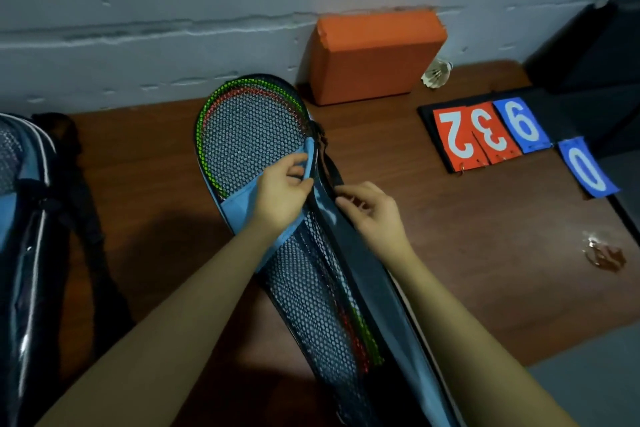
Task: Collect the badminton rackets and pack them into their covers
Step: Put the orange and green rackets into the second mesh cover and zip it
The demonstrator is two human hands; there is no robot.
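Head view: the rackets (249, 128) lie inside the mesh cover (311, 288) on the table (467, 218). My left hand (280, 194) pinches the blue edge; my right hand (370, 211) fingers the zip side, grip unclear. I should hold the edges together, then pull the zip steadily.

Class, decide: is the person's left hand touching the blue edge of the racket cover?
Touching. The head view shows the left hand with fingers curled over the blue edge of the racket cover.

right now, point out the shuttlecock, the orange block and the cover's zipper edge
shuttlecock (438, 73), head view, on its feathers
orange block (374, 59), head view, on its front face
zipper edge (317, 156), head view, on the blue trim by the left hand (280, 191)
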